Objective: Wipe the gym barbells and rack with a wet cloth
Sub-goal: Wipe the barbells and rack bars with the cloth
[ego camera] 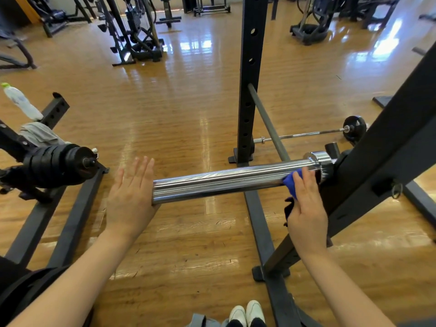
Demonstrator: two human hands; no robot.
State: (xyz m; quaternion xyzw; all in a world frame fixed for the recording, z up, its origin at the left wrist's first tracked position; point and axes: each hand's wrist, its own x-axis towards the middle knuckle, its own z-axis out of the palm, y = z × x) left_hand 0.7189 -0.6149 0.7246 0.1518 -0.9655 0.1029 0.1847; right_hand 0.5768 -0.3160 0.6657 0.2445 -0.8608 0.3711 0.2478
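Note:
A chrome barbell sleeve [224, 182] sticks out to the left from the black rack [382, 161]. My left hand [131, 197] lies flat with straight fingers, its palm against the sleeve's free end. My right hand [305, 204] presses a blue cloth [291, 181] onto the sleeve near its collar, fingers nearly straight over the cloth. A dark part of the cloth hangs below that hand.
A black upright post [250, 79] stands behind the sleeve. A second barbell with a small plate [354, 128] lies on the wooden floor. At left, a loaded bar end [63, 166], a grey towel [39, 134] and a bottle [22, 102] rest on another rack. Gym machines stand at the back.

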